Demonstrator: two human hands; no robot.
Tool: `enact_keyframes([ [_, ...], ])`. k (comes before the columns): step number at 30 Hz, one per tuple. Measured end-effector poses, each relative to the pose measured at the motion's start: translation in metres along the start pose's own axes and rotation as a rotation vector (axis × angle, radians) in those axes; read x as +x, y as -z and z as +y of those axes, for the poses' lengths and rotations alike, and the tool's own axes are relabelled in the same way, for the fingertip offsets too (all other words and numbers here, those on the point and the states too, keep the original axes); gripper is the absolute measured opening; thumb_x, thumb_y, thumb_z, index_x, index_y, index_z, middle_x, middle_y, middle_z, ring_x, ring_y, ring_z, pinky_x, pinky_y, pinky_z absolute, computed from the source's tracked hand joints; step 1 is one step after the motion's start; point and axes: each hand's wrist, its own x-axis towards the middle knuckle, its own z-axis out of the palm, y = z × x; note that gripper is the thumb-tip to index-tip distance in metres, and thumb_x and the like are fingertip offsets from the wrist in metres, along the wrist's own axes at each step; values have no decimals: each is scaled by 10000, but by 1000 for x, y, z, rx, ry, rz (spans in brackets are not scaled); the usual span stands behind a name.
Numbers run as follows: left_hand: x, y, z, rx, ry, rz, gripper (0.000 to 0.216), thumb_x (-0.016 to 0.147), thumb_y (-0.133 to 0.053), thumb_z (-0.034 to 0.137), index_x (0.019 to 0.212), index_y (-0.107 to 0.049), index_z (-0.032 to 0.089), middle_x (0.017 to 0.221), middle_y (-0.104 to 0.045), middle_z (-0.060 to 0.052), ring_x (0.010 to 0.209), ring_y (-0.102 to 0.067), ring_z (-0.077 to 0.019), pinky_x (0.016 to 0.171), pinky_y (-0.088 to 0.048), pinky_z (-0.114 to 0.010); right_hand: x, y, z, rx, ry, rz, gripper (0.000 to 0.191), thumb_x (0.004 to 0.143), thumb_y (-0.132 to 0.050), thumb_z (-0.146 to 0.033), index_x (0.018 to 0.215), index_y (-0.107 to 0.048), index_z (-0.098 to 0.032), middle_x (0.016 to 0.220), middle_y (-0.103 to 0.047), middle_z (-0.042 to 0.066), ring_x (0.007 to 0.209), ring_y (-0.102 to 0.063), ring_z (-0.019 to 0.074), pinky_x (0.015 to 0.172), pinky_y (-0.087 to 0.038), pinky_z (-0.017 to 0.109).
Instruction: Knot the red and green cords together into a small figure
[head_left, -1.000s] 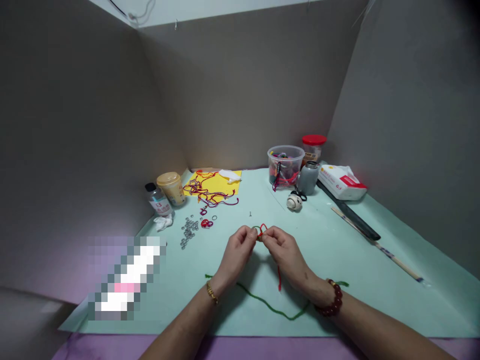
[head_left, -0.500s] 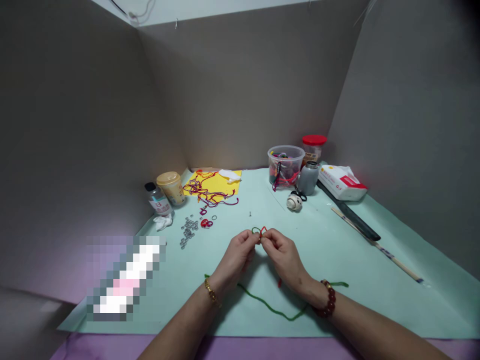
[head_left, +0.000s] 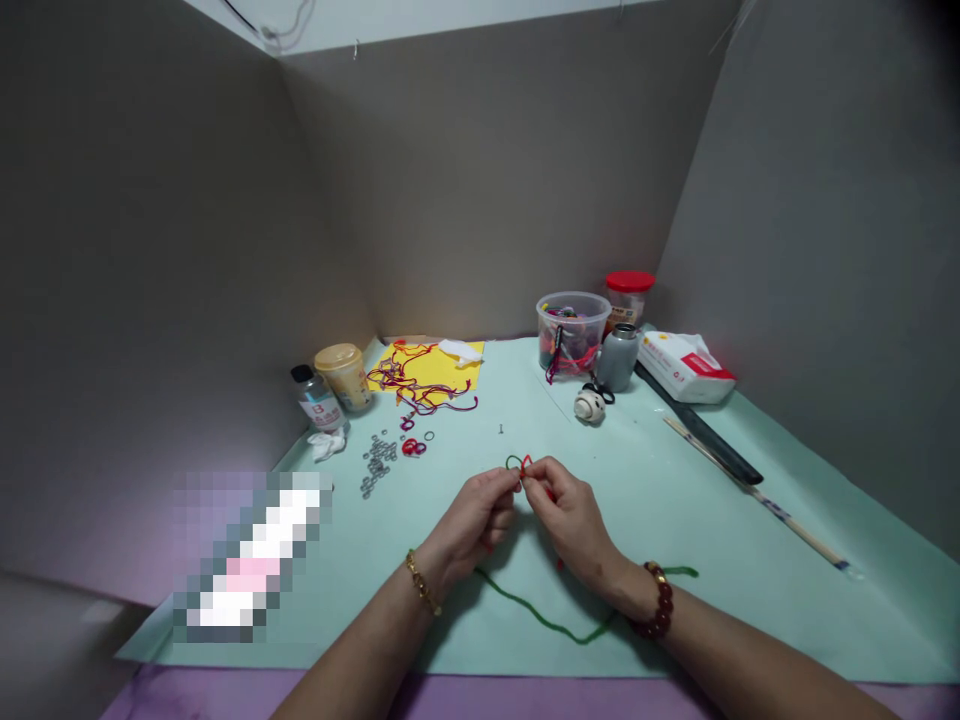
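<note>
Near the middle of the table, my left hand (head_left: 480, 510) and my right hand (head_left: 568, 512) meet at the fingertips, both pinched closed. Between them they hold a red cord (head_left: 527, 460) and a green cord (head_left: 512, 461), each showing a small loop above the fingers. Where the cords cross is mostly covered by my thumbs and fingers. A long tail of the green cord (head_left: 536, 608) curves over the table below my hands, and its end pokes out past my right wrist. A short red end shows under my right hand.
Metal rings (head_left: 379, 462) lie scattered at left, near a bottle (head_left: 321, 405) and a lidded cup (head_left: 346, 378). Knotted cords rest on a yellow sheet (head_left: 457, 378). Behind stand a clear tub (head_left: 572, 338), a grey bottle (head_left: 617, 362) and a tissue pack (head_left: 684, 368). A dark bar (head_left: 705, 430) lies right.
My left hand has turned slightly and its lower fingers show more. My right fingers have shifted a little, baring more red cord. Both hands keep their pinch.
</note>
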Motion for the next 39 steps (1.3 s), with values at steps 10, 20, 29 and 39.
enact_keyframes([
  [10,5,8,-2,-211,58,-105,479,650,-814,389,715,-381,193,533,-209,136,435,-90,-15,375,-35,-146,-1,-1,5,-18,63,-12,164,910,-450,-287,791,-527,-205,623,-470,-59,552,-405,107,558,-321,230],
  [20,4,6,-11,-181,51,-146,419,645,-798,342,708,-414,188,530,-237,133,424,-137,-13,395,-28,-177,-7,0,15,-83,44,6,234,900,-474,-374,850,-613,-193,714,-607,-9,635,-531,140,607,-401,239],
  [29,10,16,-26,-133,53,-250,467,788,-619,622,735,-487,177,552,-308,101,411,-182,-33,369,-127,-186,-15,6,46,-160,20,3,331,852,-541,-498,977,-648,-211,957,-712,38,834,-654,182,706,-488,232],
  [39,22,27,-45,-346,191,-401,365,939,-536,432,705,-541,153,487,-193,107,383,-108,-45,354,-47,-189,-21,16,81,-417,177,58,394,813,-545,-549,1031,-672,-247,1010,-735,50,854,-699,227,686,-539,276],
])
